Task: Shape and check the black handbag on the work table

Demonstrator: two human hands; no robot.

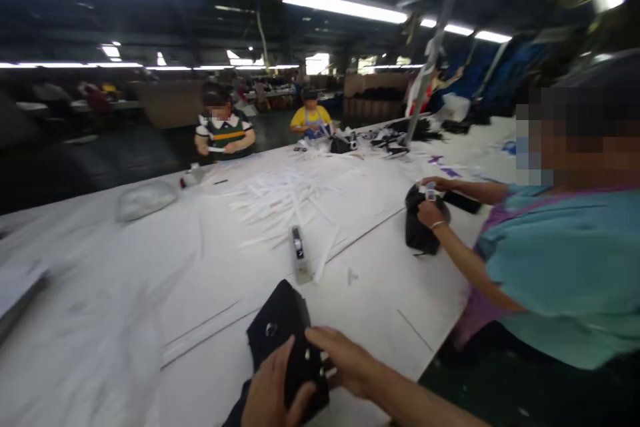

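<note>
A boxy black bag (280, 320) with a small silvery mark on its face stands tilted near the front of the white table. Against its near side lies my left hand (273, 383), the thumb and fingers curled about the black material. My right hand (350, 360) grips the bag's right edge, its fingertips partly hidden behind it. Just beyond the bag is a clear tape-dispenser-like plastic holder (300, 257) with a dark part on top; its exact kind is blurred.
White strips (280, 197) lie heaped mid-table. A clear plastic bundle (147, 200) rests at the left. At my right, a co-worker in a teal top (565, 267) handles another black bag (420, 223). Two people sit across the table, near black pieces (390, 137).
</note>
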